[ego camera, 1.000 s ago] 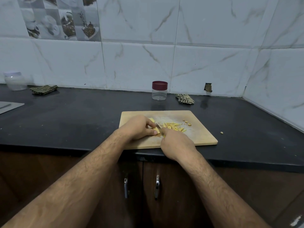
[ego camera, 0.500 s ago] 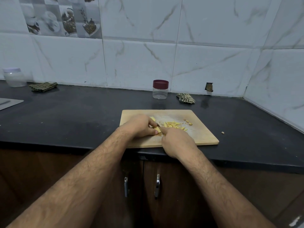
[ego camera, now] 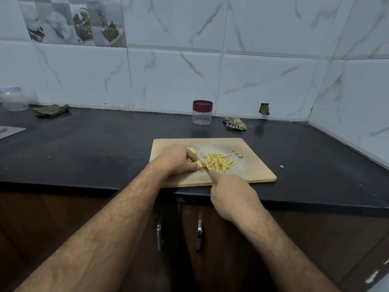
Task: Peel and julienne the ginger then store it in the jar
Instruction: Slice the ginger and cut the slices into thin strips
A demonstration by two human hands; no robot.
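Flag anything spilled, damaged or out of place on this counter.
One small pale ginger scrap lies on the black countertop, right of the wooden cutting board. A ragged hole breaks the white wall tile.

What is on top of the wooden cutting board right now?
On the cutting board: a pile of ginger strips, small trimmings, and uncut ginger slices held by the left hand, which covers most of them.

Two hands [ego camera: 179, 159] [ego camera: 233, 194] are working over one cutting board [ego camera: 252, 171]; two jars [ego camera: 202, 112] [ego camera: 13, 99] and two cloths [ego camera: 50, 110] [ego camera: 234, 123] are sitting on the bench [ego camera: 84, 148].
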